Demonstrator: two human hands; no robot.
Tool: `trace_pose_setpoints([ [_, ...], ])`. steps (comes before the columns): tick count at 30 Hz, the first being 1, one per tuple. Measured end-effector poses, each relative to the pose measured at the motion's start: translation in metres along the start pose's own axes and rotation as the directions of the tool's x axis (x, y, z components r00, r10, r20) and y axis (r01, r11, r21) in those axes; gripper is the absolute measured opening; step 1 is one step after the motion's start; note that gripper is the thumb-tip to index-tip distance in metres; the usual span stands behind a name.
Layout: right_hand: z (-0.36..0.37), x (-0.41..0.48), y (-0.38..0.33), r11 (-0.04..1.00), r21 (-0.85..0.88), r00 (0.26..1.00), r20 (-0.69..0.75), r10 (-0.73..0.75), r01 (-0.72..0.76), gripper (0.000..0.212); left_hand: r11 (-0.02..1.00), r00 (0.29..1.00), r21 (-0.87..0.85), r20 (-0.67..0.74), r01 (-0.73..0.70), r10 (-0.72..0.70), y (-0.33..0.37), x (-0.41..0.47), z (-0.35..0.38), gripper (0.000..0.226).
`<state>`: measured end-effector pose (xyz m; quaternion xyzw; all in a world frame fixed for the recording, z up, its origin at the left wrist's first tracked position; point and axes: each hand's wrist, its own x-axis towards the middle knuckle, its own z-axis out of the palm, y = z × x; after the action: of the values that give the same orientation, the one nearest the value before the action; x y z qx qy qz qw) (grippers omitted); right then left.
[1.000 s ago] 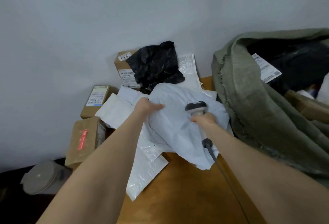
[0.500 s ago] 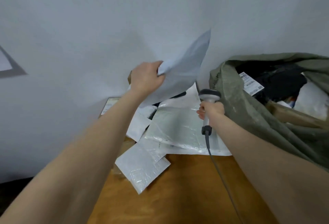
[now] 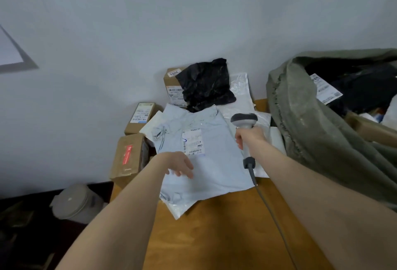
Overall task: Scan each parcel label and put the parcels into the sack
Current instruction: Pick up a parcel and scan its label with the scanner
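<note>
Parcels [image 3: 206,85] are lying heaped mid-frame, and the cardboard boxes [image 3: 131,158] at the left are, I judge, waiting unscanned. The left hand [image 3: 179,165], fingers loosely spread, is resting on the grey mailer [image 3: 214,173], whose label [image 3: 192,143] is facing up. The right hand [image 3: 250,140] is gripping the scanner [image 3: 243,119] beside it. At the right edge, the sack [image 3: 311,130] is already holding several parcels.
</note>
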<state>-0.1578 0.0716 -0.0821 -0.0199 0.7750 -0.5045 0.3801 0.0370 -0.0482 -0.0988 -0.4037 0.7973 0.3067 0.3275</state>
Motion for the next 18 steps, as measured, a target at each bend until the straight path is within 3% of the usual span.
trace_pose_setpoints([
  [2,0.009,0.004,0.004,0.999,-0.045,0.999,0.042,-0.007,0.009,0.016,0.977,0.941,-0.206,-0.32,0.047,-0.113,-0.013,0.008,-0.003,0.046],
  [4,0.024,0.012,0.013,0.994,-0.106,0.996,0.089,-0.023,0.032,0.024,0.883,0.814,-0.454,-0.464,0.122,-0.351,-0.03,0.019,-0.005,0.06],
  [6,0.038,0.017,0.025,0.985,-0.165,0.987,0.158,-0.019,0.045,0.03,0.706,0.788,-0.695,-0.357,0.134,-0.501,-0.041,0.03,0.003,0.077],
  [9,0.056,0.022,0.042,0.978,-0.202,0.979,0.203,-0.004,0.045,0.036,0.443,0.825,-0.896,-0.275,-0.033,-0.494,-0.049,0.041,0.012,0.062],
  [12,0.065,0.025,0.047,0.976,-0.215,0.984,0.181,-0.004,0.043,0.037,0.274,0.877,-0.956,-0.217,-0.103,-0.428,-0.053,0.043,0.011,0.074],
  [13,0.066,0.026,0.048,0.975,-0.217,0.985,0.173,0.0,0.038,0.037,0.244,0.918,-0.968,-0.152,-0.062,-0.366,-0.051,0.041,0.01,0.081],
  [15,0.066,0.026,0.049,0.977,-0.21,0.986,0.167,0.004,0.031,0.037,0.317,0.959,-0.945,-0.013,0.081,-0.283,-0.047,0.036,0.011,0.091],
  [18,0.064,0.022,0.047,0.975,-0.215,0.983,0.185,-0.013,0.053,0.034,0.348,0.956,-0.935,-0.043,0.064,-0.291,-0.04,0.034,0.014,0.066],
])
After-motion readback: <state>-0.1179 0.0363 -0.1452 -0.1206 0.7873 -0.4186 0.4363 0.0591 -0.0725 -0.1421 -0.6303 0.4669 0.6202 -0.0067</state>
